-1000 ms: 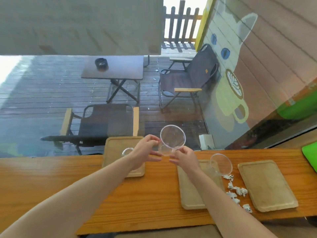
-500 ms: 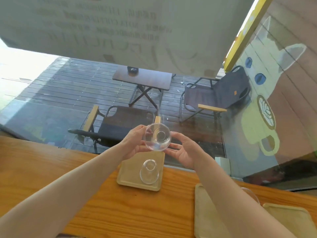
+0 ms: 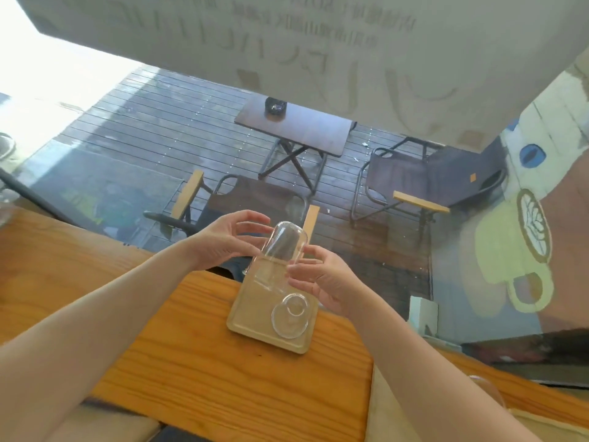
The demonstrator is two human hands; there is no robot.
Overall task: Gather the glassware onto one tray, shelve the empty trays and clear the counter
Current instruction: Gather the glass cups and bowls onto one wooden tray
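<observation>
A clear drinking glass is held upside down above the far end of a small wooden tray, its rounded base pointing up. My left hand grips it from the left and my right hand from the right. A second clear glass stands on the near right part of that tray. The tray lies on the wooden counter by the window.
Another tray's pale edge shows at the lower right beside my right forearm, with the rim of a third glass past it. A small white box stands against the window. More glassware sits at the far left.
The held glass has turned from its mouth facing me to upside down and come lower over the tray. The view has swung left and closer to the tray.
</observation>
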